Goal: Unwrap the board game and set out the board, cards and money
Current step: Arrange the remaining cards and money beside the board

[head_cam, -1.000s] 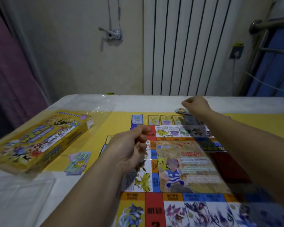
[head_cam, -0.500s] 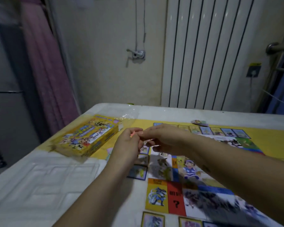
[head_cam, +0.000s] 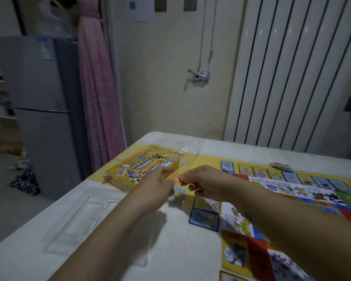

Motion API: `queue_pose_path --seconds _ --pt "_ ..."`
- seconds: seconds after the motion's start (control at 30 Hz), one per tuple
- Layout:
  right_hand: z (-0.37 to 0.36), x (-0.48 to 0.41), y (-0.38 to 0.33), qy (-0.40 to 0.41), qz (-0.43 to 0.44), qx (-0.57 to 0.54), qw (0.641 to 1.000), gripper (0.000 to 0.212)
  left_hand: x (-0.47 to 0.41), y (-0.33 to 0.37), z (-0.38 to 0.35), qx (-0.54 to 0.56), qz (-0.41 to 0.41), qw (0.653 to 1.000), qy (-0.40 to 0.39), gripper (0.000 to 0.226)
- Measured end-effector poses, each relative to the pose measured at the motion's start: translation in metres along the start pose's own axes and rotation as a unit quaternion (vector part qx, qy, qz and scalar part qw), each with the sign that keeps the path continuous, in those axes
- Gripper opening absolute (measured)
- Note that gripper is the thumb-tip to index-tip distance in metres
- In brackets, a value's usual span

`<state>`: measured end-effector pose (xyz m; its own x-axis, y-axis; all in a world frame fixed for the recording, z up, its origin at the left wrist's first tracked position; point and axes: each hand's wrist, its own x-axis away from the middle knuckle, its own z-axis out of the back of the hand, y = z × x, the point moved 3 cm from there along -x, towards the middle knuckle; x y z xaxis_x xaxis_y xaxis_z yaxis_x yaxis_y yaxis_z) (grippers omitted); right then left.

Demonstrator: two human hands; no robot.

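My left hand (head_cam: pixel 155 188) and my right hand (head_cam: pixel 204 182) meet over the table's left part, just in front of the yellow game box (head_cam: pixel 138 169). Both pinch a small pink piece (head_cam: pixel 177 179) between their fingertips; it is too small and blurred to make out what it is. Under the hands lies a small pile of paper notes (head_cam: pixel 179 191). The colourful game board (head_cam: pixel 292 192) is spread flat to the right, on a yellow sheet. Single cards line its edges, among them a blue-framed card (head_cam: pixel 204 219). A small heap of cards (head_cam: pixel 281 166) sits beyond the board's far edge.
A clear plastic tray (head_cam: pixel 83 218) lies on the white table near its left front. Crumpled clear wrap (head_cam: pixel 183 144) lies behind the box. A radiator (head_cam: pixel 292 74) stands behind the table, and a grey fridge (head_cam: pixel 43 110) and a pink curtain (head_cam: pixel 98 88) to the left.
My right hand came back from the board's far edge and met my left hand over the small pink piece. The view swung left and up, towards the box.
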<state>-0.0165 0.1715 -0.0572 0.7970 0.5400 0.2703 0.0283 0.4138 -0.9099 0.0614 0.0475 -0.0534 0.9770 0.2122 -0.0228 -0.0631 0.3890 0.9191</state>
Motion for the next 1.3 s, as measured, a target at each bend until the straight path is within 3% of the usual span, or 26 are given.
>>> queue_pose_path --seconds 0.07,0.17,0.33,0.47,0.63,0.83,1.0,1.17,1.3 --pt "0.005 -0.007 0.001 0.055 0.027 0.141 0.988 0.015 0.000 -0.003 0.006 0.119 0.052 0.992 0.013 0.035" --pt "-0.002 -0.025 0.007 0.067 0.037 0.248 0.966 0.019 0.000 -0.008 0.008 0.278 0.098 0.955 0.011 0.042" --pt "-0.002 -0.039 0.015 0.139 0.050 0.416 0.897 0.036 0.003 -0.012 0.005 0.332 0.076 0.940 -0.001 0.040" --pt "0.016 -0.016 0.006 0.159 0.108 0.376 0.906 0.029 0.011 -0.006 -0.003 0.363 0.055 0.929 -0.043 0.041" --pt "0.026 0.063 -0.019 0.111 0.202 0.281 0.932 0.023 0.035 0.017 -0.034 0.360 0.035 0.926 -0.110 0.062" --pt "0.049 0.147 -0.001 0.130 0.224 0.404 0.877 0.024 0.066 0.058 -0.094 0.314 0.022 0.928 -0.201 0.073" --pt "0.095 0.207 0.029 0.220 0.243 0.396 0.858 0.016 0.086 0.093 -0.162 0.316 0.025 0.899 -0.302 0.068" --pt "0.130 0.278 0.059 0.281 0.254 0.368 0.849 0.017 0.108 0.131 -0.236 0.371 0.050 0.859 -0.349 0.071" --pt "0.156 0.330 0.087 0.323 0.225 0.345 0.852 0.025 0.130 0.153 -0.294 0.341 0.039 0.854 -0.390 0.061"
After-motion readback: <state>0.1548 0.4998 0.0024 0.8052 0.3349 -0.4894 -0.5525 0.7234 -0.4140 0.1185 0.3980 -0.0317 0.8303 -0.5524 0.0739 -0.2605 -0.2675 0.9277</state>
